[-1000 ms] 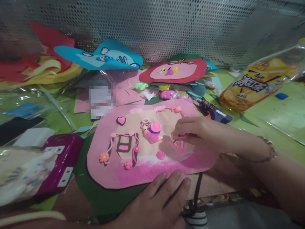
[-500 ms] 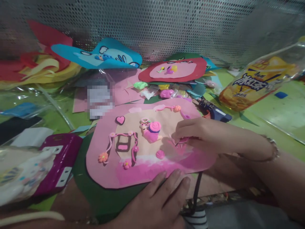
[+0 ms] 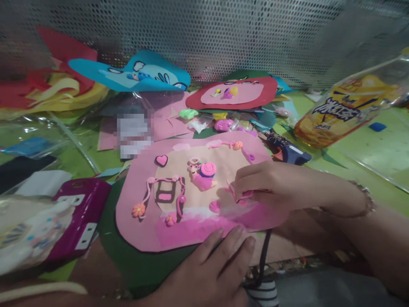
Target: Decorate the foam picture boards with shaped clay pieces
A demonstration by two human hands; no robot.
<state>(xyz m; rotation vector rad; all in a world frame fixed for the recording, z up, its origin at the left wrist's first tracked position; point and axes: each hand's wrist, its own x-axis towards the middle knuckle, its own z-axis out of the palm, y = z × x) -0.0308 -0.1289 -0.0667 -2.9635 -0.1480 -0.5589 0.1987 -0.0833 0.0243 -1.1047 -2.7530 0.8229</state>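
Pink paper collage (image 3: 137, 230) flat, long axis left to right. Left hand (image 3: 207, 268) over near edge, fingers loosely spread. Right hand (image 3: 262, 183) nearer the part-hidden pink fan motif (image 3: 242, 203), directly below narrowly pinched fingertips; cannot tell what's gripped.

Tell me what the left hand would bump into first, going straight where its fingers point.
Sliding over the pink sheet, the left hand would probably meet the right hand first, though height is hard to judge.
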